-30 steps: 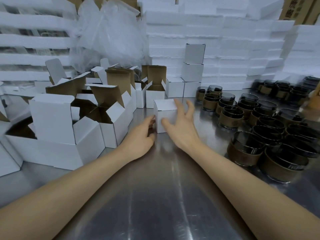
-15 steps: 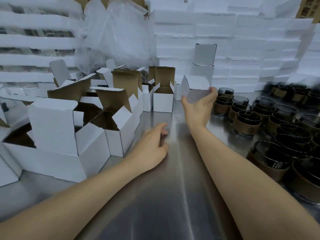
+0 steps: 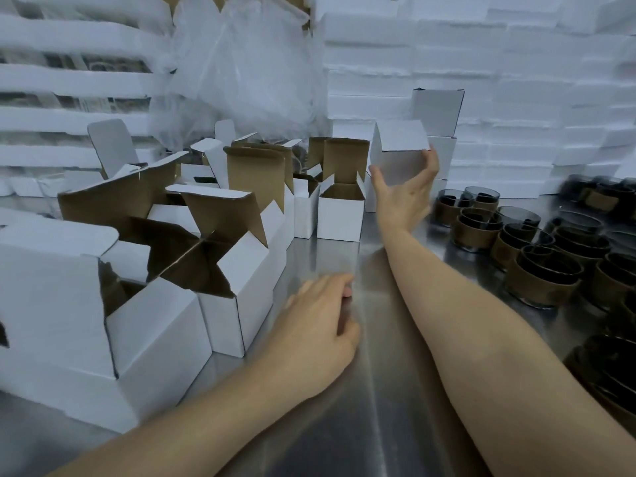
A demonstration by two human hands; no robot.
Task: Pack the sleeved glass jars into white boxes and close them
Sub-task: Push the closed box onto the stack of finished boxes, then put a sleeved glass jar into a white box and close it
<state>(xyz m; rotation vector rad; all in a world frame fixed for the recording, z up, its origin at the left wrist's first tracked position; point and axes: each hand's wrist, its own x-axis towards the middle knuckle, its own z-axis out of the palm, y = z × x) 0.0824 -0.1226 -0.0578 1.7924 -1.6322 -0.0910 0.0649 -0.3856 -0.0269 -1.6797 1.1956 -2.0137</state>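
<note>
White all over, flaps shut, the small cube-shaped cardboard box (image 3: 401,156) is gripped between right hand (image 3: 401,201) thumb and fingers; left hand (image 3: 320,325) loosely curled, empty, on steel tabletop (image 3: 378,418).

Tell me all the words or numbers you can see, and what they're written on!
None can be read. The closed white box in the right hand is blank, and so are the open white boxes. The sleeved glass jars show no clear print; a paler patch on one far sleeve is too blurred to read.
</note>
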